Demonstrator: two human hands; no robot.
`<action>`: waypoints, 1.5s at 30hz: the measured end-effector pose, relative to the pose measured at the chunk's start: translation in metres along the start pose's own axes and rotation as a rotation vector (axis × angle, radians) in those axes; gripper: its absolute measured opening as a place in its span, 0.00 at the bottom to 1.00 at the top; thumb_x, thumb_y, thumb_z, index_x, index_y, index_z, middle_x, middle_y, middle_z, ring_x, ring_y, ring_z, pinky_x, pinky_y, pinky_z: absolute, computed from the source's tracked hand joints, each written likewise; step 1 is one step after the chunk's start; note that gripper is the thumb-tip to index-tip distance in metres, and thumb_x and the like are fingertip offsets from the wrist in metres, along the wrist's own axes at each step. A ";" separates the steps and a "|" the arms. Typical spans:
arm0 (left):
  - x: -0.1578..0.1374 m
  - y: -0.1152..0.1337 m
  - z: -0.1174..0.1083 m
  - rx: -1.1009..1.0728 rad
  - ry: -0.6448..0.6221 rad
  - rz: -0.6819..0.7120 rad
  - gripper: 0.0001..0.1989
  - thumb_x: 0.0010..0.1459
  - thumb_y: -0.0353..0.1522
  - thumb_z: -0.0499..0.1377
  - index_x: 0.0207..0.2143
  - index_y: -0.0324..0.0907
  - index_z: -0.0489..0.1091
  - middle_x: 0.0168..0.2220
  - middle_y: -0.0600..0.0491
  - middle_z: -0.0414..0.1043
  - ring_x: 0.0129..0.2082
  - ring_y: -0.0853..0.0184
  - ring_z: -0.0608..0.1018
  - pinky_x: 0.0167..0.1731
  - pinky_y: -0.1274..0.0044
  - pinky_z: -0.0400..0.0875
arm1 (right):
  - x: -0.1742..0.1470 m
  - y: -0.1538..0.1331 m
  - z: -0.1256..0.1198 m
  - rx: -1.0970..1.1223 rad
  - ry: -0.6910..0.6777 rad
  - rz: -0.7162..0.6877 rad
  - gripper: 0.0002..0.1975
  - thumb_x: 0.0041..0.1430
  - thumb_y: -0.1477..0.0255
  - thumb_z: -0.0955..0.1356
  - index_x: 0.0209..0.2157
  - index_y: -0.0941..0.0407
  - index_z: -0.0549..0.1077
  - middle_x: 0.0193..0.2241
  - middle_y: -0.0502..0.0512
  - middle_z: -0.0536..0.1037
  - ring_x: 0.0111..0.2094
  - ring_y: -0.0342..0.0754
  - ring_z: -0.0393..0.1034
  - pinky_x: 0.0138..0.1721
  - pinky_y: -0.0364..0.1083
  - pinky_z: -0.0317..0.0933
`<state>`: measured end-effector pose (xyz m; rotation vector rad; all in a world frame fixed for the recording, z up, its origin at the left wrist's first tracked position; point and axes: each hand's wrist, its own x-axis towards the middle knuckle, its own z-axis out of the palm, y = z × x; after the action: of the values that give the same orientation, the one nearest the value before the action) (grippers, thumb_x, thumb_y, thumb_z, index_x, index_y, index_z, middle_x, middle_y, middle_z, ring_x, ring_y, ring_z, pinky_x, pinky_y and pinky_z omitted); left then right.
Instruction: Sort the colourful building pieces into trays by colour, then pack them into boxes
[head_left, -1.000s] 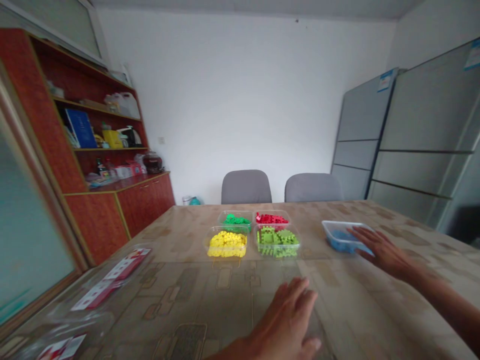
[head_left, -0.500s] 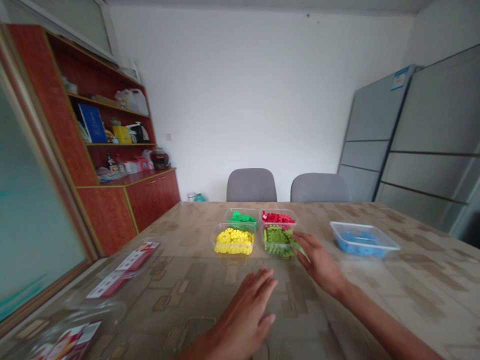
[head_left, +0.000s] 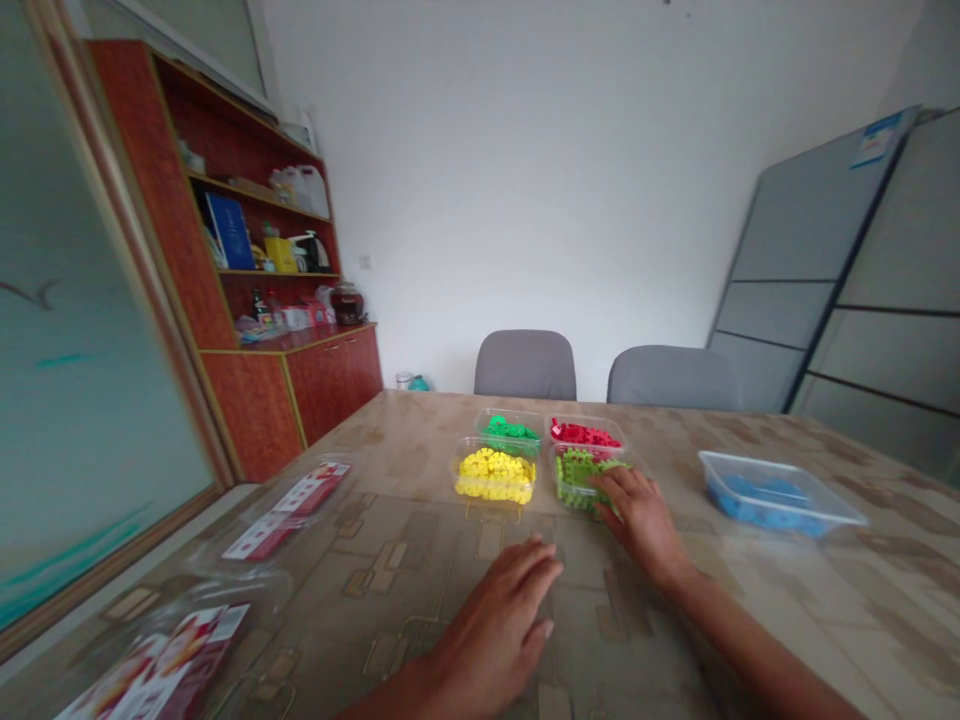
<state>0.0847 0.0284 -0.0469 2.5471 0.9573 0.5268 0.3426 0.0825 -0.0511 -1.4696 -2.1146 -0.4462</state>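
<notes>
My right hand [head_left: 637, 520] is at the right side of a clear plastic box [head_left: 574, 503] of olive-green toy building pieces [head_left: 577, 468]. Its fingers bend over the rim, the thumb lower and apart from them; nothing is visible between them. Above the near part of the table, my left hand [head_left: 504, 620] is open and holds nothing, with fingers stretched forward and thumb apart. Beside the olive-green box stands a clear box of yellow pieces [head_left: 495, 474]. Behind these are boxes of green pieces [head_left: 510, 430] and red pieces [head_left: 585, 433].
On the right of the patterned table [head_left: 420, 610] stands a clear box with blue pieces [head_left: 772, 500]. Clear plastic packages with red-and-white labels [head_left: 289, 510] lie at the left. Two grey chairs [head_left: 525, 365] stand beyond the far edge.
My right hand's fingers have bent further down at the olive-green box. My left hand stays stretched out and much the same. The view has turned slightly left, shifting the scene rightward.
</notes>
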 end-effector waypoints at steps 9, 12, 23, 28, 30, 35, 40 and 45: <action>0.030 0.005 -0.005 0.085 0.018 0.022 0.33 0.54 0.27 0.57 0.62 0.36 0.52 0.66 0.42 0.45 0.65 0.58 0.50 0.62 0.64 0.50 | 0.003 0.025 -0.005 -0.052 -0.028 0.056 0.32 0.53 0.66 0.69 0.59 0.52 0.59 0.57 0.65 0.63 0.55 0.64 0.56 0.49 0.61 0.55; 0.063 0.006 -0.012 0.180 0.037 0.068 0.35 0.54 0.33 0.60 0.62 0.33 0.52 0.66 0.38 0.43 0.66 0.55 0.48 0.63 0.64 0.48 | 0.009 0.044 0.001 -0.032 -0.139 0.145 0.40 0.51 0.60 0.69 0.63 0.51 0.53 0.62 0.66 0.55 0.60 0.68 0.48 0.50 0.67 0.53; 0.153 -0.025 -0.014 0.314 -0.019 0.028 0.46 0.47 0.43 0.65 0.61 0.31 0.50 0.65 0.30 0.45 0.65 0.45 0.48 0.61 0.57 0.43 | 0.021 0.073 0.010 0.105 -0.260 0.050 0.48 0.44 0.58 0.72 0.64 0.57 0.53 0.58 0.69 0.61 0.58 0.64 0.54 0.54 0.61 0.54; 0.152 -0.028 -0.015 0.301 -0.071 0.079 0.48 0.45 0.45 0.66 0.62 0.36 0.49 0.64 0.34 0.48 0.65 0.47 0.50 0.60 0.57 0.43 | 0.012 0.060 -0.011 0.151 -0.258 0.007 0.51 0.42 0.62 0.74 0.65 0.55 0.48 0.55 0.67 0.64 0.54 0.64 0.59 0.53 0.61 0.55; 0.144 -0.024 -0.015 0.285 -0.076 0.109 0.49 0.44 0.46 0.66 0.62 0.36 0.49 0.64 0.35 0.49 0.64 0.47 0.51 0.60 0.57 0.44 | 0.005 0.050 -0.022 0.171 -0.257 -0.012 0.52 0.44 0.63 0.73 0.66 0.53 0.44 0.54 0.64 0.65 0.54 0.62 0.59 0.54 0.61 0.55; 0.096 -0.001 -0.026 0.174 -0.047 0.136 0.49 0.42 0.41 0.68 0.63 0.42 0.50 0.61 0.41 0.55 0.60 0.49 0.59 0.57 0.60 0.56 | -0.020 0.007 -0.048 0.235 -0.221 0.006 0.56 0.44 0.66 0.74 0.67 0.50 0.36 0.55 0.63 0.63 0.53 0.62 0.59 0.53 0.61 0.56; 0.018 0.017 -0.037 0.000 -0.037 0.034 0.48 0.42 0.36 0.67 0.64 0.50 0.48 0.65 0.46 0.46 0.63 0.50 0.54 0.59 0.60 0.55 | -0.057 -0.048 -0.070 0.303 -0.227 0.016 0.62 0.38 0.62 0.76 0.66 0.46 0.35 0.60 0.64 0.58 0.59 0.69 0.53 0.54 0.68 0.55; -0.043 -0.002 -0.023 -0.041 -0.103 -0.061 0.50 0.42 0.37 0.68 0.64 0.57 0.45 0.65 0.47 0.43 0.62 0.46 0.56 0.56 0.58 0.61 | -0.071 -0.042 -0.087 0.512 -0.492 -0.099 0.48 0.52 0.56 0.69 0.66 0.43 0.37 0.65 0.57 0.52 0.61 0.63 0.53 0.54 0.63 0.60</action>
<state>0.0429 0.0056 -0.0372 2.4737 0.9734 0.3899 0.3423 -0.0334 -0.0214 -1.2532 -2.4298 0.4489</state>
